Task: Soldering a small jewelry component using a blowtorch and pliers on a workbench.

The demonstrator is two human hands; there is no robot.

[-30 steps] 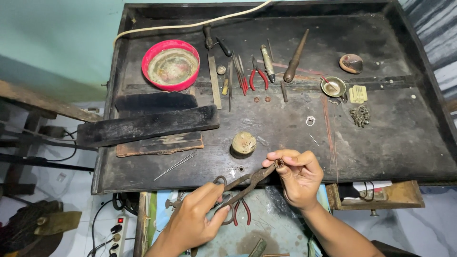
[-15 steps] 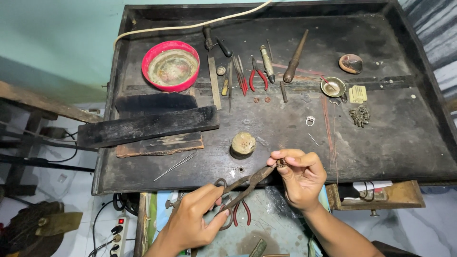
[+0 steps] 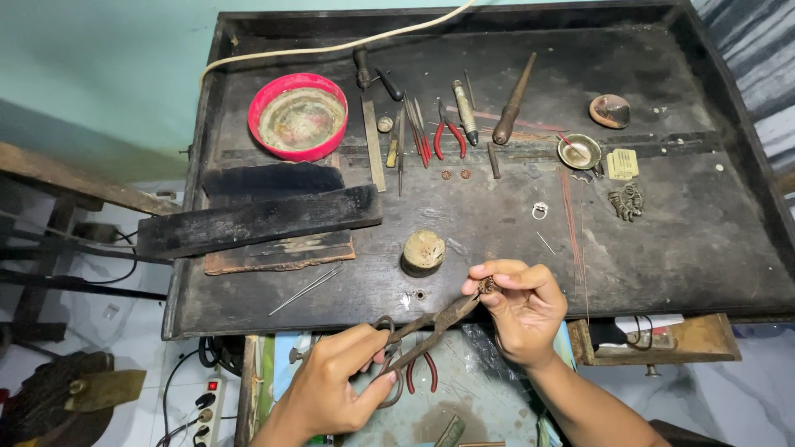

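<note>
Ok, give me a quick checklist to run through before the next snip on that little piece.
1. Left hand through the handles of the shears: ok.
2. Shear tips meeting the small metal piece: ok.
3. Right hand pinching the piece in its fingertips: ok.
4. Fingertips out of the blades' path: cannot tell, they sit very close.
5. Work held over the black workbench edge: ok.
6. Red-handled pliers lying under the shears: not ok, crowding the handles.

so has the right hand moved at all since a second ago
Yes, slightly. The right hand has edged down, away from the round block toward the near table edge, with the shears following.
</note>
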